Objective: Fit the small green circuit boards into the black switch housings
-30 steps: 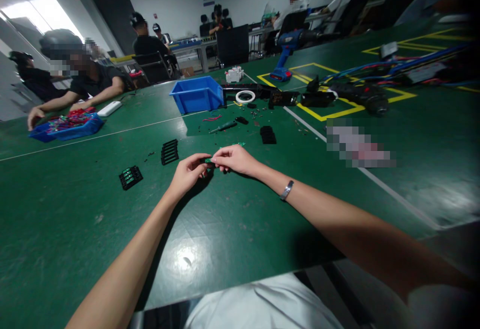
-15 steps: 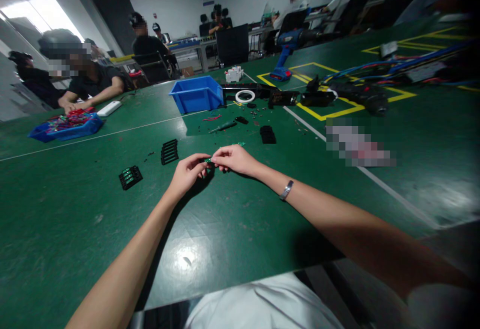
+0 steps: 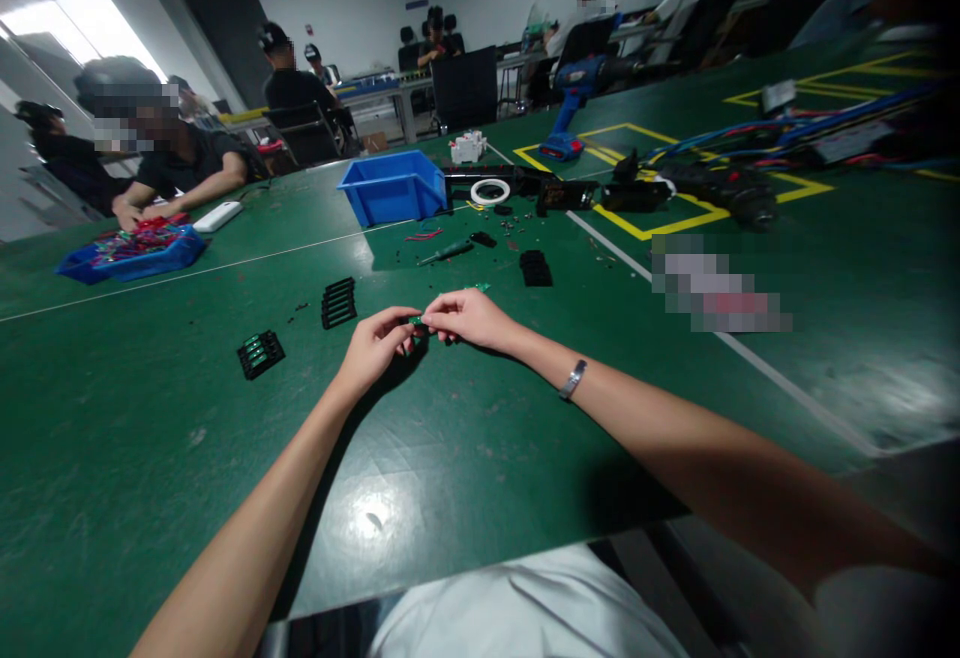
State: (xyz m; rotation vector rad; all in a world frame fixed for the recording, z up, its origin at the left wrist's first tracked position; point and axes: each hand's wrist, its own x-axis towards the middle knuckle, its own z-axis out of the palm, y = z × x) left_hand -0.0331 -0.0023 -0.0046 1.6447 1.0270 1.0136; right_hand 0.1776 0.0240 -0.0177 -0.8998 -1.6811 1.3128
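Observation:
My left hand and my right hand meet fingertip to fingertip low over the green table. Together they pinch a small green part, most of it hidden by the fingers. A silver bracelet sits on my right wrist. Two black slotted holders lie to the left: one with green pieces in it, another further back. A small green piece lies just beyond my right hand.
A blue bin, a screwdriver, a black block, a tape ring and scattered small parts lie further back. A blue power drill and cable bundles sit at the right. A seated person works at a blue tray on the left.
My hands stay almost still on the green part. The person at the left has drawn a hand back towards the blue tray.

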